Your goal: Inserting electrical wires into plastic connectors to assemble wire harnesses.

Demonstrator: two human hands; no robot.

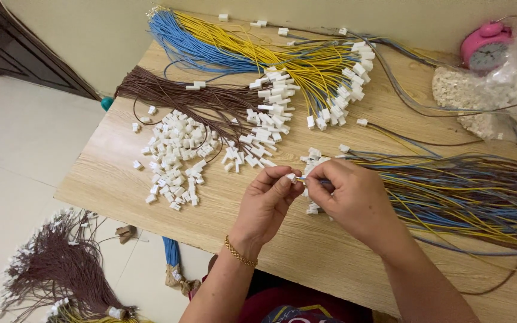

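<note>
A small white connector housing [292, 177] is pinched between the fingertips of the left hand [268, 200], just above the near middle of the wooden table [115, 173]. The right hand [348, 194] closes on thin wires [321, 180] right beside the housing, its thumb and forefinger pressed together over their ends; whether a wire end is already seated in the housing cannot be made out, since the fingers cover the joint.

Judged from this grip, the step goes best with the housing held steady and square, the wire fed straight in line with its opening, and the pinch kept close to the wire tip so that it does not buckle.

A mixed loom of wires [468, 197] trails from the right hand toward the table's right side. On the table's left part lies a heap of loose white housings [175, 158]; beyond it a brown bundle [175, 96], and at the far edge a blue bundle [181, 42] and a yellow bundle [282, 54], all tipped with white housings. At the table's far right corner stand a pink alarm clock [486, 45] and a clear bag [498, 96], both partly cut off. Below the table's left edge, on the floor, a further brown bundle [61, 269] is cropped by the frame. A gold bracelet [239, 254] circles the left wrist.
</note>
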